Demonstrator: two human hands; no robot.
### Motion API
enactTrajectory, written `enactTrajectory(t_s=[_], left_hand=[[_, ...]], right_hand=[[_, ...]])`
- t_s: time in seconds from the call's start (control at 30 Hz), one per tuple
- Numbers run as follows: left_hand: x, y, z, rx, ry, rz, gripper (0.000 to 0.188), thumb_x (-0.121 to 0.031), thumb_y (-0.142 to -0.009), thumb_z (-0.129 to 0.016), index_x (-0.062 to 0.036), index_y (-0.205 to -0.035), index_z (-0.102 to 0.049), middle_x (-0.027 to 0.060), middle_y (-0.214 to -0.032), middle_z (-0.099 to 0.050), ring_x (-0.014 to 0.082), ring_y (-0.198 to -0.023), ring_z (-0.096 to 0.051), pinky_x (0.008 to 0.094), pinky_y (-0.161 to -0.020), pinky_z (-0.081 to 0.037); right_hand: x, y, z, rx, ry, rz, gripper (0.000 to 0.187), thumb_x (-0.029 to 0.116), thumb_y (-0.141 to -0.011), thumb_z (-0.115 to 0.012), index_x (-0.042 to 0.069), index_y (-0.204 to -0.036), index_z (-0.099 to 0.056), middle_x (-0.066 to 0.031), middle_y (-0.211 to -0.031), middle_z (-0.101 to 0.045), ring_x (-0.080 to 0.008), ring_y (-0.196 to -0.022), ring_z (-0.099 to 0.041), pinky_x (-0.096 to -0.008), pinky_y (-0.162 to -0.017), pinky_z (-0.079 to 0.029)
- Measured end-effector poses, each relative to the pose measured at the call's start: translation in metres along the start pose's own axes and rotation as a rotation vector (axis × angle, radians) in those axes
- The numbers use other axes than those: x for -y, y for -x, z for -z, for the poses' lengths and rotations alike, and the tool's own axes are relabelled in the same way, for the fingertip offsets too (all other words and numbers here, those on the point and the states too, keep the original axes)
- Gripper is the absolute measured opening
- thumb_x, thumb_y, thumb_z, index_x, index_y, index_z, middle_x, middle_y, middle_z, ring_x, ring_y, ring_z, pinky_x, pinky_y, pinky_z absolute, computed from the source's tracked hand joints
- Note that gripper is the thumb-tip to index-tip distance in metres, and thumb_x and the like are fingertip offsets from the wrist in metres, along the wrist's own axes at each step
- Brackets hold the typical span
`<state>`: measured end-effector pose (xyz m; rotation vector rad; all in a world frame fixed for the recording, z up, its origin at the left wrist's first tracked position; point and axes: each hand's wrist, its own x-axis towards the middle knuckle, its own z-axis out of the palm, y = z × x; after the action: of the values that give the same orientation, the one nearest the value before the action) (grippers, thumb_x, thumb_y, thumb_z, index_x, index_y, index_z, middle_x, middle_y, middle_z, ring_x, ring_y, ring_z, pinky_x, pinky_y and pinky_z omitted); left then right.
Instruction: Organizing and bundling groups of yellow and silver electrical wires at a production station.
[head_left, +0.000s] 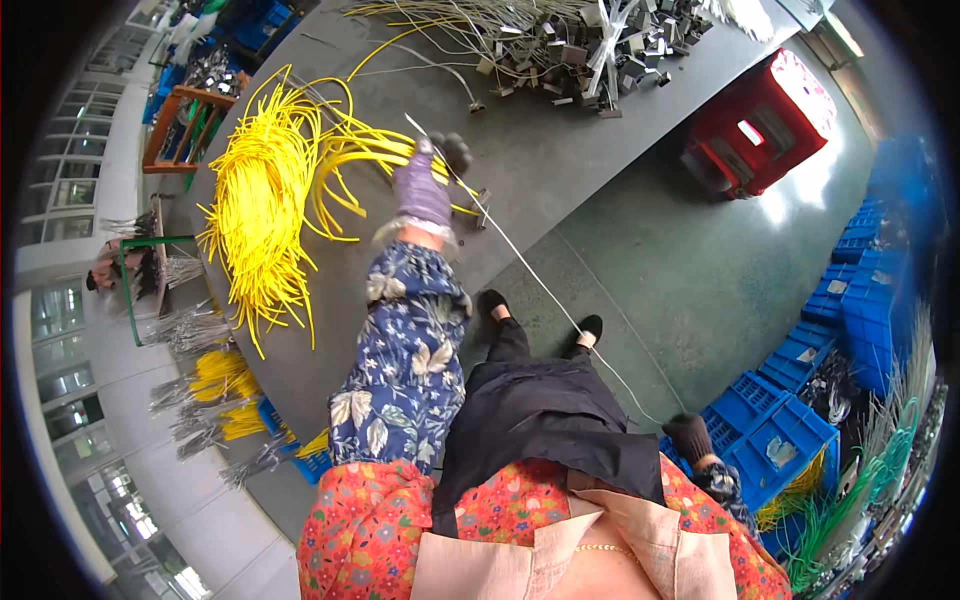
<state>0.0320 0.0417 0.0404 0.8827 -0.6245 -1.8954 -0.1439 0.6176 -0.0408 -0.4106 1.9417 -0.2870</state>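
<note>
My left hand (424,188), in a purple glove with dark fingertips, is stretched out over the grey table and closed on a thin white wire (532,268). Several yellow cables (345,158) run from the left to this hand and pass beneath it; whether the fingers grip them too is hidden. Just right of the hand lies a small metal piece (483,203). The wire slants across my front to my right hand (690,438), which wears a dark glove, is low at my right side and looks closed around the wire.
A big coil of yellow cable (262,195) lies on the grey table (400,80). At its far side is a heap of metal-ended wires (580,50). On the floor stands a red plastic stool (760,125). Blue crates (770,440) line the right side.
</note>
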Motion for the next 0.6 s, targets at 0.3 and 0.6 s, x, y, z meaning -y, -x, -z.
enactTrajectory(t_s=[0.3,0.6], left_hand=[[-0.094,-0.003,-0.039,0.223,-0.079,-0.191,0.026,-0.025,-0.091,-0.047,-0.0005,-0.098,-0.052,0.0229,-0.098,-0.059,0.0356,-0.087,-0.06,0.0493,-0.081,-0.051],[-0.072,0.014,-0.019,0.046,-0.141,-0.154,0.023,-0.025,-0.088,-0.053,-0.0022,-0.092,-0.053,0.0169,-0.086,-0.062,0.03,-0.072,-0.063,0.043,-0.065,-0.055]], right_hand=[[0.027,0.023,0.008,-0.072,-0.32,-0.169,0.015,0.016,-0.071,-0.065,0.001,-0.073,-0.061,-0.0042,-0.056,-0.053,-0.0133,-0.044,-0.049,-0.0279,-0.037,-0.037],[0.014,0.022,0.01,-0.021,-0.478,-0.123,0.012,0.012,-0.072,-0.065,0.002,-0.074,-0.061,-0.0029,-0.057,-0.054,-0.0121,-0.046,-0.049,-0.0269,-0.041,-0.039]])
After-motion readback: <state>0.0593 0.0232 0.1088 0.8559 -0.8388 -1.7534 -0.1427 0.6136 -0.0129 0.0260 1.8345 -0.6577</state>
